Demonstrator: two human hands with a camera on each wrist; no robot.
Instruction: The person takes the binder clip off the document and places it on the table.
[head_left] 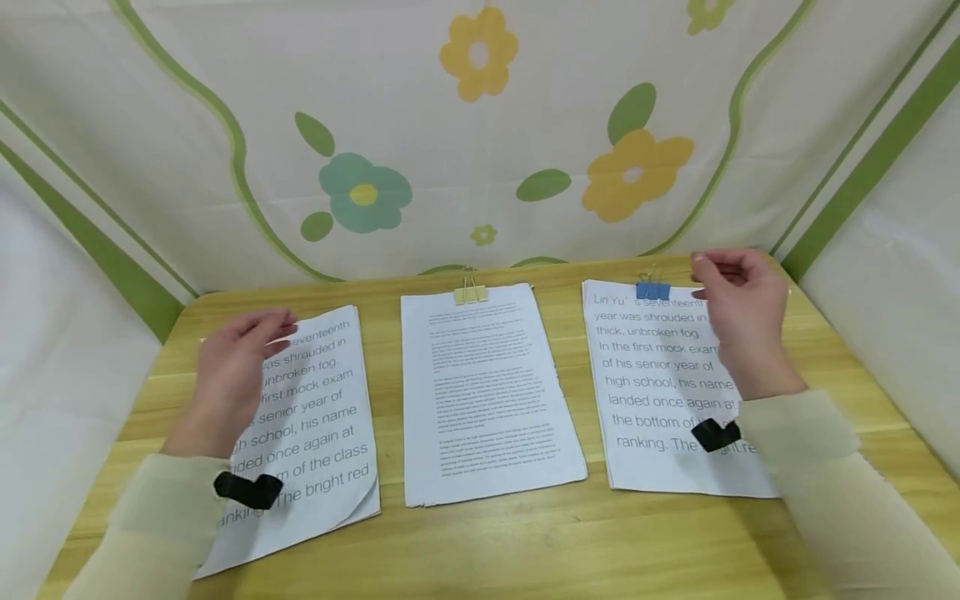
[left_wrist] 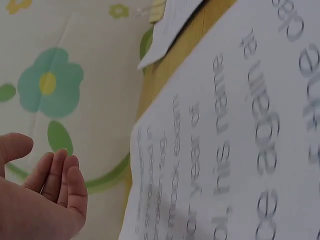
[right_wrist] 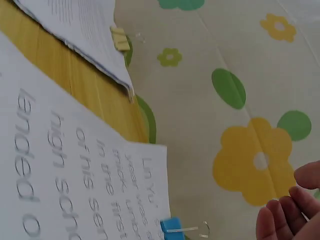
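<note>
a wooden table [head_left: 525, 542] with a pale grain fills the lower half of the head view, closed in behind and at both sides by a cream cloth backdrop [head_left: 225, 83] printed with teal and yellow flowers, green leaves and green stripes. three paper stacks are laid side by side on it: a left stack [head_left: 322, 417] in large print at the lower left, unclipped as far as can be seen, a middle stack [head_left: 487, 392] in fine print held at its top by a yellow binder clip [head_left: 470, 292], and a right stack [head_left: 660, 383] topped by a blue binder clip [head_left: 652, 290]. the left hand [head_left: 236, 367] is held just over the left stack, fingers loosely extended, nothing gripped. the right hand [head_left: 738, 308] is raised over the right stack's upper right corner, just beside the blue clip, fingers relaxed and slightly curled, nothing held
</note>
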